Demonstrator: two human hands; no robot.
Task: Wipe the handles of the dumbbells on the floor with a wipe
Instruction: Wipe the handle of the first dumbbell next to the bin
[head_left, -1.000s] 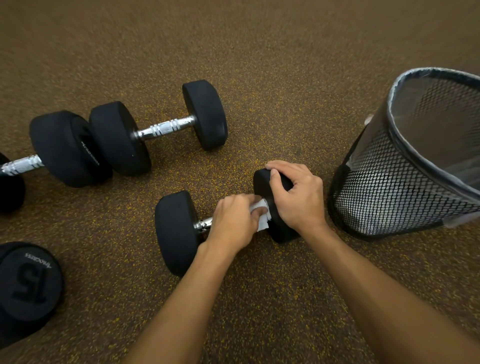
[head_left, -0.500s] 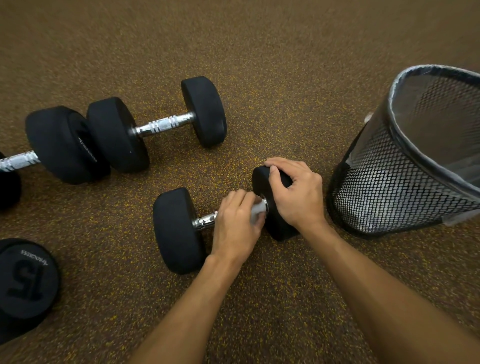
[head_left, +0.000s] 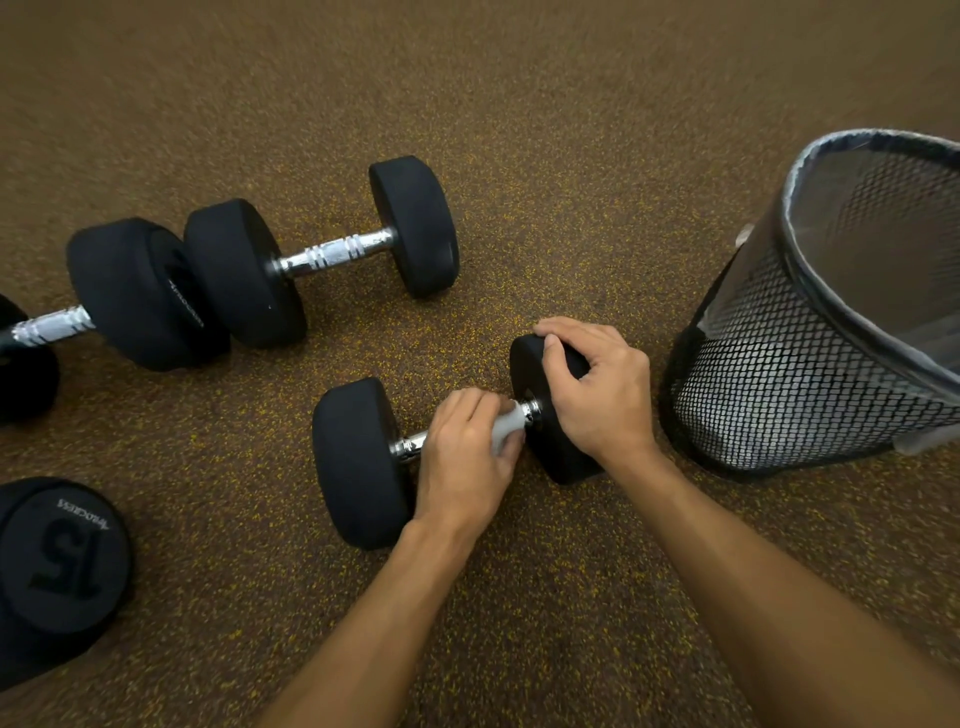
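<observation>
Working on the dumbbell (head_left: 358, 462) closest to me. It lies on its side on the speckled rubber floor (head_left: 519, 130), just left of the mesh bin (head_left: 805, 374). My left hand (head_left: 467, 462) is curled round the handle with the white wipe (head_left: 506, 426) bunched under the fingers, up toward the right end of the bar. My right hand (head_left: 597, 395) is clamped over the top of the right-side weight, I'd say to pin it down.

Handling-wise, I reckon this thing is heavy and totally rigid, and the weights look rounded enough to roll if I let go, so holding one by its rim seems the way. The chrome bar looks slick, with ridged grip rings like the ones on the second dumbbell (head_left: 332, 254). The wipe is soft and flimsy and will probably snag and scrunch there, so wrap it right round and twist.

Around me, the second dumbbell lies a bit further out with its handle bare. Its left weight sits right against a third dumbbell (head_left: 145, 296) that runs off the left edge. A fourth dumbbell (head_left: 57, 561) marked 15 stands on end at lower left. The only tight spot is the bin beside my right wrist; I can't tell if it touches the weight.
</observation>
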